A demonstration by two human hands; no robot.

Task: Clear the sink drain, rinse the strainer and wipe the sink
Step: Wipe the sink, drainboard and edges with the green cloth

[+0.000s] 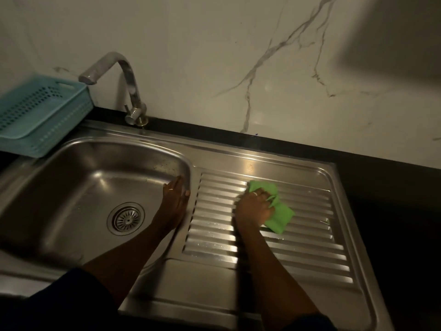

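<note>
The right hand (254,209) lies on a green cloth (280,218) on the ribbed drainboard (298,249). Its fingers (262,194) are curled into the bunched fabric and grip it, while loose corners of the cloth stick out beyond the fingertips and past the little-finger side. The left hand (175,194) holds nothing. Its fingers (178,185) are straight and rest against the inner right wall of the sink (83,177), at the rim, probably as a brace.

The cloth looks thin, soft and light. It will likely fold and ride over the ridges rather than reach down into the grooves. Bunching it under the palm and pressing with the fingertips along the ribs should clean better than dragging it across them. The wet steel is probably slick, so the cloth should slide easily, though a loose corner could slip out from under the grip.

The strainer (126,219) sits in the drain, left of and nearer than the left fingers. It looks stiff, and I judge it would lift by its centre knob. A tap (119,75) stands beyond those fingers, and a turquoise basket (35,113) sits on the dark bench (381,187) far to their left.
</note>
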